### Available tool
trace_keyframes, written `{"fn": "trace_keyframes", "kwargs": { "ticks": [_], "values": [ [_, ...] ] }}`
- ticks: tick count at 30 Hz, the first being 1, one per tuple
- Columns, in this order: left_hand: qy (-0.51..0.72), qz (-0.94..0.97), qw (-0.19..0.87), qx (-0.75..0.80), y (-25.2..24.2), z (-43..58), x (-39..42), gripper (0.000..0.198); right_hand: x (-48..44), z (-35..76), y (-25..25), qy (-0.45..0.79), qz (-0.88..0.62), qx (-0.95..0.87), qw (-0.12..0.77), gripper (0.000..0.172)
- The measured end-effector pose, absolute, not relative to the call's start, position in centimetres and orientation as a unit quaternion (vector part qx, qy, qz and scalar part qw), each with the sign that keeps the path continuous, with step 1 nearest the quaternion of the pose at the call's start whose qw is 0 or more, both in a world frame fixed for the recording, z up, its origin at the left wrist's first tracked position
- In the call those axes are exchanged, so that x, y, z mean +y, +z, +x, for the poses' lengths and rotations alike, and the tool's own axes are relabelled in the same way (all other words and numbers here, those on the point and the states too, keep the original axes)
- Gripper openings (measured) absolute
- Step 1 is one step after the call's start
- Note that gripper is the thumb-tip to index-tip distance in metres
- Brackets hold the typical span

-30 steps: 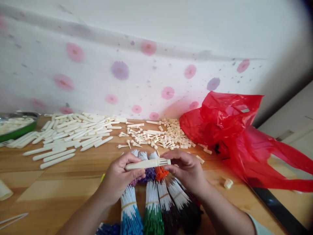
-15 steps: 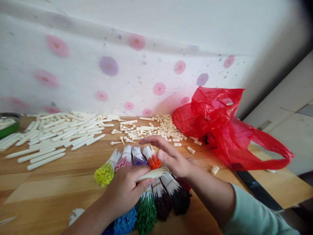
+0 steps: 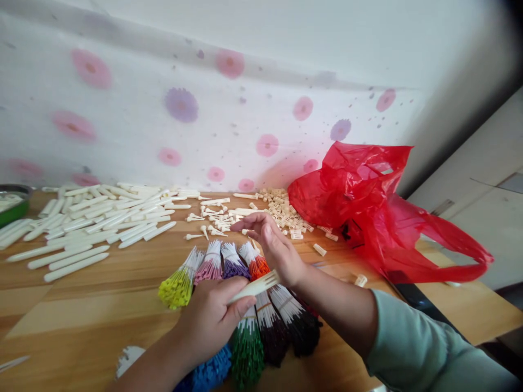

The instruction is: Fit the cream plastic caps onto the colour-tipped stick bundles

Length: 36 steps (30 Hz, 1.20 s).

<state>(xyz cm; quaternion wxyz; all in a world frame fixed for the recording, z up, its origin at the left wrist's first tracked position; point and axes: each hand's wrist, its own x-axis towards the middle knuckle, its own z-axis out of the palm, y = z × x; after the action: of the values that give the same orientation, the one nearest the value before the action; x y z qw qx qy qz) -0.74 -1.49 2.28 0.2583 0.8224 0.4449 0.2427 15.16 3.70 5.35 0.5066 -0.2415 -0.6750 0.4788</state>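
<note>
My left hand (image 3: 218, 305) is wrapped around a white plastic pen barrel (image 3: 253, 287), whose slotted end points up and to the right. Fingers apart, my right hand (image 3: 273, 245) has the heel of its palm right by that slotted end; whether they touch I cannot tell. Below and behind my hands lie bundles of white sticks with coloured tips: yellow (image 3: 175, 288), pink (image 3: 210, 261), purple (image 3: 235, 261), orange (image 3: 258, 265), green (image 3: 247, 348), blue (image 3: 212, 367) and black (image 3: 300, 326). My left forearm and hand partly cover the blue and green ones.
Many white pen barrels (image 3: 106, 218) lie in a heap at the back left. Small white pointed pieces (image 3: 218, 220) and slotted pieces (image 3: 281, 204) spread along the back. A red plastic bag (image 3: 363, 201) stands at the right, near a dark flat object (image 3: 412, 299). A green-rimmed container (image 3: 16, 209) sits far left.
My right hand has tilted more upright and drawn slightly back, uncovering more of the barrel's slotted end. My left hand keeps its hold on the barrel.
</note>
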Motion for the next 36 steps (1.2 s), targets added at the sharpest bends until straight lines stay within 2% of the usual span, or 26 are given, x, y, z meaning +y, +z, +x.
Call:
{"fn": "trace_keyframes", "kwargs": {
  "ticks": [7, 9, 11, 14, 17, 19, 23, 25, 28, 29, 32, 34, 36],
  "values": [
    [0.242, 0.817, 0.245, 0.463, 2.5, -0.7, -1.4, 0.032, 4.2, 15.1, 5.2, 0.471, -0.258, -0.666, 0.517, 0.028],
    [0.239, 0.808, 0.267, 0.468, 2.6, -0.8, -1.3, 0.032, 4.1, 16.0, 5.8, 0.422, -0.265, -0.706, 0.504, 0.026],
    [0.245, 0.786, 0.302, 0.48, 2.7, -1.0, -1.1, 0.033, 3.7, 17.5, 6.5, 0.291, -0.249, -0.805, 0.454, 0.028],
    [0.275, 0.729, 0.385, 0.494, 2.6, -1.2, -0.9, 0.037, 2.9, 19.3, 6.6, 0.014, -0.185, -0.939, 0.29, 0.032],
    [0.264, 0.693, 0.463, 0.486, 2.2, -0.9, -0.9, 0.04, 2.4, 19.4, 5.0, -0.141, -0.212, -0.952, 0.17, 0.022],
    [0.229, 0.716, 0.434, 0.496, 1.8, -0.6, -1.1, 0.037, 2.4, 18.7, 4.0, -0.146, -0.282, -0.941, 0.118, 0.02],
    [0.137, 0.796, 0.217, 0.548, 1.8, -0.1, -1.5, 0.029, 2.7, 17.3, 4.1, -0.007, -0.371, -0.928, -0.042, 0.022],
    [0.124, 0.802, 0.175, 0.557, 2.1, -0.2, -1.4, 0.03, 2.7, 17.0, 4.6, -0.016, -0.381, -0.924, -0.02, 0.021],
    [0.158, 0.795, 0.241, 0.534, 2.3, -0.4, -1.1, 0.033, 2.4, 16.9, 4.5, -0.13, -0.343, -0.925, 0.098, 0.017],
    [0.158, 0.794, 0.253, 0.529, 2.3, -0.4, -1.1, 0.033, 2.3, 16.8, 4.2, -0.143, -0.326, -0.929, 0.105, 0.017],
    [0.097, 0.808, 0.187, 0.55, 1.9, -0.3, -1.1, 0.032, 2.5, 16.4, 3.5, -0.088, -0.351, -0.932, 0.02, 0.01],
    [0.062, 0.819, 0.125, 0.557, 1.7, -0.3, -1.2, 0.032, 2.7, 16.2, 3.6, -0.036, -0.376, -0.925, -0.039, 0.013],
    [0.064, 0.818, 0.11, 0.56, 1.8, -0.4, -1.1, 0.033, 2.8, 16.2, 4.0, -0.046, -0.367, -0.929, -0.026, 0.014]
  ]
}}
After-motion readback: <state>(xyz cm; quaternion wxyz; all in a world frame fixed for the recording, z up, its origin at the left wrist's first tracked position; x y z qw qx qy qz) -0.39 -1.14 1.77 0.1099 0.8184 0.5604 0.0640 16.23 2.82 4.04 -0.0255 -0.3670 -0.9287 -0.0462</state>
